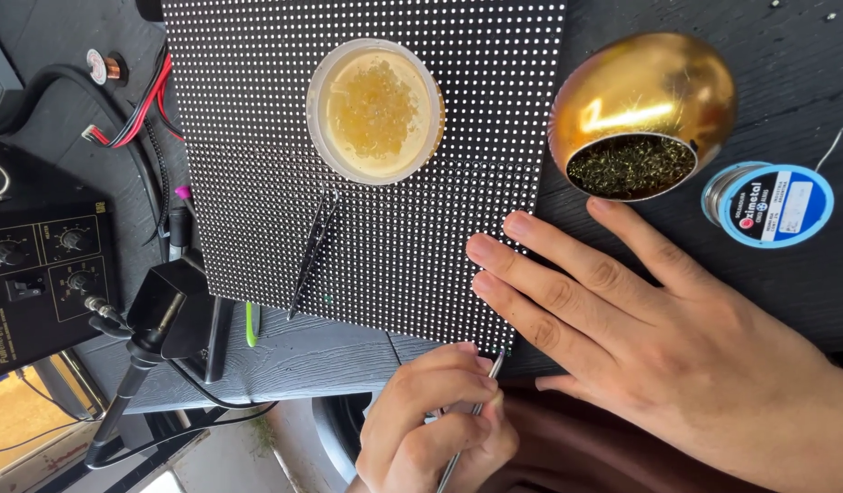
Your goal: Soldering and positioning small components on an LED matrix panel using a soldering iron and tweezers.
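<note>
Dark bench; tub (376, 111) holds amber flux; left hand (435, 424) pinches tweezers (472, 415); right hand (659, 338) flat.

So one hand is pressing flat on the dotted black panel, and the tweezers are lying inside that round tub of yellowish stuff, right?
Not quite. In the head view the tweezers lie on the dotted black panel just below the round tub, not inside it. The rest holds: the hand does rest flat on the panel.
</note>
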